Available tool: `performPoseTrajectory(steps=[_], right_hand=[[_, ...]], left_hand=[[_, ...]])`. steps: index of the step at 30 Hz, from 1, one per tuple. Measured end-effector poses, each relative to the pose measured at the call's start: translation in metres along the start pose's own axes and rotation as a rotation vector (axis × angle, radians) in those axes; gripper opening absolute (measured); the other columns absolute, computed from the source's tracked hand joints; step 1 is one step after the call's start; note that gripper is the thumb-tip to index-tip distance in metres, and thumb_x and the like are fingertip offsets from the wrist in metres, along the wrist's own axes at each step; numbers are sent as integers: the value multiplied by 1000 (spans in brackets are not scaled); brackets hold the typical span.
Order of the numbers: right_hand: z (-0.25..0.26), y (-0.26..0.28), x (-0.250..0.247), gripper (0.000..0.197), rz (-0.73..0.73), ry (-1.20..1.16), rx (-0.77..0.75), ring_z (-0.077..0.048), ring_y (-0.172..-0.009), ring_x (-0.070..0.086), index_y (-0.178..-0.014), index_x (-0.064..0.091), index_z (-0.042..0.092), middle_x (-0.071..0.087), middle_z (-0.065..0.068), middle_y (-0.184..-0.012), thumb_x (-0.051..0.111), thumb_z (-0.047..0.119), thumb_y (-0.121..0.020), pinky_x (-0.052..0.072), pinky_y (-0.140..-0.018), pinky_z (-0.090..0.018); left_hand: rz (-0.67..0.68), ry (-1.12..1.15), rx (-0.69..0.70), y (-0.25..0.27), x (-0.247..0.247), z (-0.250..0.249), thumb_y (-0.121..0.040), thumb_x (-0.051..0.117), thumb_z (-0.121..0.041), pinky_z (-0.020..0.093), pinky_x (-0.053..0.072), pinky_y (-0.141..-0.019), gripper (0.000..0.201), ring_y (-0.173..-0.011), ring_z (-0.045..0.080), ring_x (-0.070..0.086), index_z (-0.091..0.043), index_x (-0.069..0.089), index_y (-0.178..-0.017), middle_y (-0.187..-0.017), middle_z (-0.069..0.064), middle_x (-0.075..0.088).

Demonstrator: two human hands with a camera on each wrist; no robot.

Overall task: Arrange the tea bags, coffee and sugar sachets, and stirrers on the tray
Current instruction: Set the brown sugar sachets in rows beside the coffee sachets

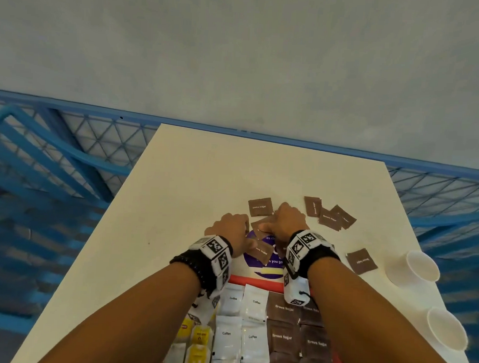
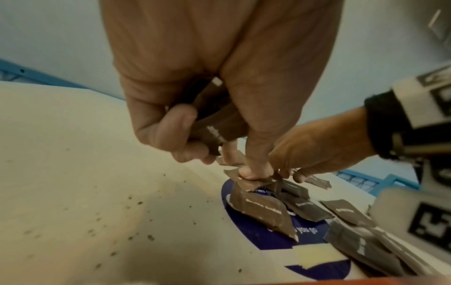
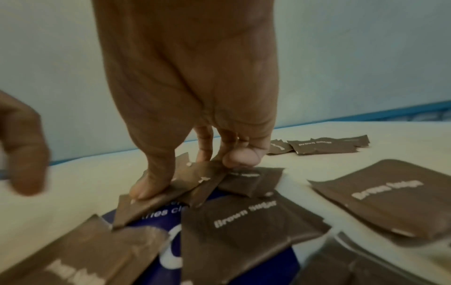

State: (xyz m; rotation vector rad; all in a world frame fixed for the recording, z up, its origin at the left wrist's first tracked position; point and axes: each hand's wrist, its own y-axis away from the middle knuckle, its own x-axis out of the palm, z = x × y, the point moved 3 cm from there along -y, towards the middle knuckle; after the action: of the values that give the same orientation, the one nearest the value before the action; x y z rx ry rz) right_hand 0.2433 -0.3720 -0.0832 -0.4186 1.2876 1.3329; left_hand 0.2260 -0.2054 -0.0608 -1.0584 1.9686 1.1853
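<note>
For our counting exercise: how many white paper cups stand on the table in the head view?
2. One white paper cup stands near the table's right edge, beside a loose brown sugar sachet; the second white paper cup stands nearer the person along that edge. None looks hidden.

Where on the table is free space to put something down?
The far half of the table, beyond the loose brown sugar sachets, is bare, and so is the left strip beside the left hand. The tray is crowded; paper cups line the right edge.

"Brown Sugar" sachets; "Coffee" sachets
</note>
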Motion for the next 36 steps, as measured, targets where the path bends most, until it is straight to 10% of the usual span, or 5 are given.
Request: performPoseTrajectory(steps=[4,11,15,26,36], right_hand=[[-11,2,-7,33,23,-124,-23,-23,-70,62,-72,59,9,65,-9,-79,83,31,-75,50,-56,-29],[-62,20,-34,15,-27,-610,65,-17,-78,73,-91,74,6,76,-4,-82,76,19,-86,60,-78,-32],[-74,61,-59,16,-63,-758,42,-4,-57,62,-82,71,6,70,0,-73,70,19,-91,41,-43,-9],[-20,218,-67,19,228,-961,-312,-22,-87,74,-107,72,8,76,-12,-101,72,12,-89,56,-75,-32],[-13,375,-6,18,305,-694,-448,-9,-86,73,-95,78,24,78,5,-92,77,11,-82,57,-77,-26]], left_hand=[[17,-71,-60,-14,9,-17,-72,77,-61,35,50,-77,66,-99,26,62,-16,57,-115,-110,6,60],[46,-188,-37,-26,21,-22,-94,62,-34,33,51,-81,27,-105,27,65,-13,60,-111,-112,11,63],[185,320,8,-19,-3,-20,-92,69,-31,22,35,-45,32,-47,13,45,-5,60,-74,-60,4,53],[464,1302,210,122,-37,-28,-91,69,-23,16,30,-37,15,-48,14,50,-10,63,-87,-66,10,56],[947,1743,-12,285,67,-7,-84,53,-75,49,57,-76,88,-93,31,65,-7,54,-139,-117,18,58]])
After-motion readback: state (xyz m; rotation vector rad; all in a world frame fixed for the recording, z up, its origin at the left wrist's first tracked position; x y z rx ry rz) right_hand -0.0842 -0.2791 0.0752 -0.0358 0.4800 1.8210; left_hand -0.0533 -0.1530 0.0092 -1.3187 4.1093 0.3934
